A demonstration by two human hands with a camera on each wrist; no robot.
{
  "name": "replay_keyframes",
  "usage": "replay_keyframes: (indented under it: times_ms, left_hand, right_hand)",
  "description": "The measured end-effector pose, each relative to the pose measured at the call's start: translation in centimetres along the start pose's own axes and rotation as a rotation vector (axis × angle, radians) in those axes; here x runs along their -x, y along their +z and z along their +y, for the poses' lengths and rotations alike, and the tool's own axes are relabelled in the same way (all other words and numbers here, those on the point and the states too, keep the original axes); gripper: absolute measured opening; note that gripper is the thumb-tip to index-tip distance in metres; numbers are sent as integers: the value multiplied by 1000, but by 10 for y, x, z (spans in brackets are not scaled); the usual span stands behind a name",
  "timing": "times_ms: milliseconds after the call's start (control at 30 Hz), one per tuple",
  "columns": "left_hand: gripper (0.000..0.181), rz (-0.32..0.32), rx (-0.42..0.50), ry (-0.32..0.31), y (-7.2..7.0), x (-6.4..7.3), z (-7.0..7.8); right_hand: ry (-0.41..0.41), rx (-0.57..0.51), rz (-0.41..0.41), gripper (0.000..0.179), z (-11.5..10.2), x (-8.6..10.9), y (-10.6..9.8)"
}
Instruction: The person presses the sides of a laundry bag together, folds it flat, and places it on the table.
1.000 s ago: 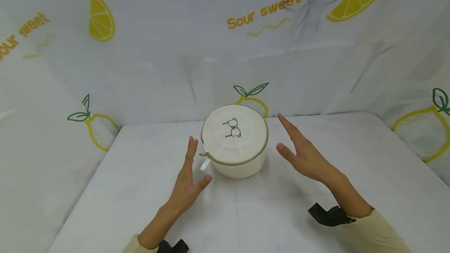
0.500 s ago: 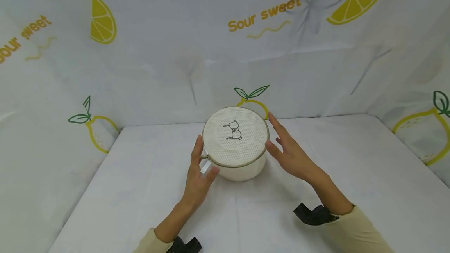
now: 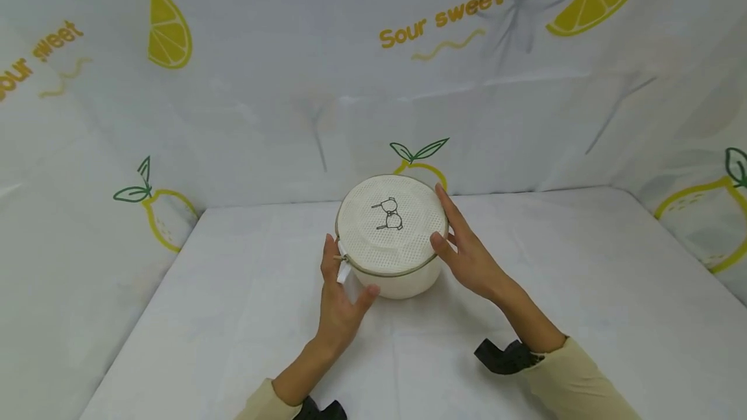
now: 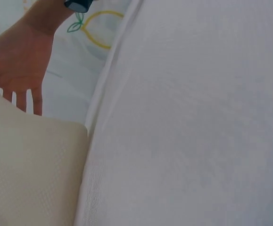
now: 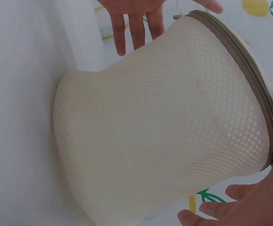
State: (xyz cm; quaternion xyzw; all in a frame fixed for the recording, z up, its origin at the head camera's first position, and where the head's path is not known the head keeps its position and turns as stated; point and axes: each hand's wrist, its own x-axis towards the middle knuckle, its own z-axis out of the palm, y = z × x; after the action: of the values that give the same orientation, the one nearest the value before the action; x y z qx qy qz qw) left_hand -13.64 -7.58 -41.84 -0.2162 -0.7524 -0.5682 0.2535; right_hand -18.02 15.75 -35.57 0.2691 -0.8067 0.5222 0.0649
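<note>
A round cream mesh bag (image 3: 403,285) stands upright on the white table (image 3: 233,316), near the back wall cloth (image 3: 262,96). Its lid (image 3: 364,238) is closed by a brown zipper (image 5: 249,61), and a black line drawing (image 3: 390,214) is on top. The left hand (image 3: 340,310) is at the left side of the bag, with the fingers nearly straight and the thumb spread, beside the white tag (image 3: 344,271). The right hand (image 3: 475,268) is at the right rim, fingers extended and loose, the thumb over the edge of the lid. Neither hand is curled around the bag. Yellow lemons (image 3: 169,219) are printed on the cloth behind.
</note>
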Motion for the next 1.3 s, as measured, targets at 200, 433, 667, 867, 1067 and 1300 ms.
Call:
replay_keyframes:
  times_ms: [200,433,667,867,1067,1300]
  left_hand:
    - [97,-15,-13,11,5,-3,5]
    - [103,-27,71,-39,5,-12,3]
    - [108,-68,31,-74,4,-20,2]
    - [112,-131,9,-138,-1,-27,3]
    - [117,-184,11,-160,-4,-28,5]
    - [125,-223,63,-148,-5,-29,3]
  right_hand:
    - [2,10,9,71,-3,-1,2]
    - [-10,-7,-7,74,-2,-1,6]
    - [-12,-2,-17,75,0,0,11]
    - [-6,4,-19,77,2,3,13]
    - [-16,0,-28,79,4,4,14]
    - [-1,-6,-34,78,4,6,16]
